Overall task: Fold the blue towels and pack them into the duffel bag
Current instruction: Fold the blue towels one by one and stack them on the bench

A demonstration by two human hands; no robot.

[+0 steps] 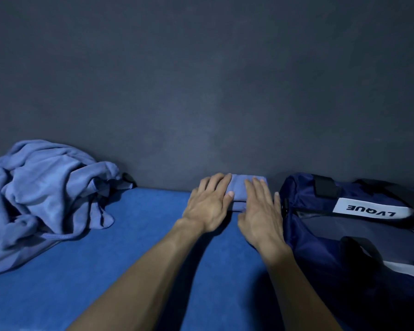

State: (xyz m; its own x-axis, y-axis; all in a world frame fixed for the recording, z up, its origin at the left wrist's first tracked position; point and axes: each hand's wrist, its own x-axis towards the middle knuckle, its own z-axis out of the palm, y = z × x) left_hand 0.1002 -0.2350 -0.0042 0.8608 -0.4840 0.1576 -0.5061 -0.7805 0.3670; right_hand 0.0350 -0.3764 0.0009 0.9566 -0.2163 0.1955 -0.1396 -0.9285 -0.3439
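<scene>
While hands press folded towel [238,187], duffel bag [344,235] label [371,207] reads "LVQUE".

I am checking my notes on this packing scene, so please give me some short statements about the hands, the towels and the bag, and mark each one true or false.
1. Both hands rest flat on the folded towel. True: the left hand and the right hand lie on it with straight fingers.
2. The folded towel is already inside the duffel bag. False: it lies on the blue surface, left of the bag, against the dark wall.
3. A pile of unfolded towels lies at the far left. True.
4. The duffel bag is red. False: it is navy with a white label.
5. The right hand grips the bag's strap. False: it presses on the folded towel.
</scene>
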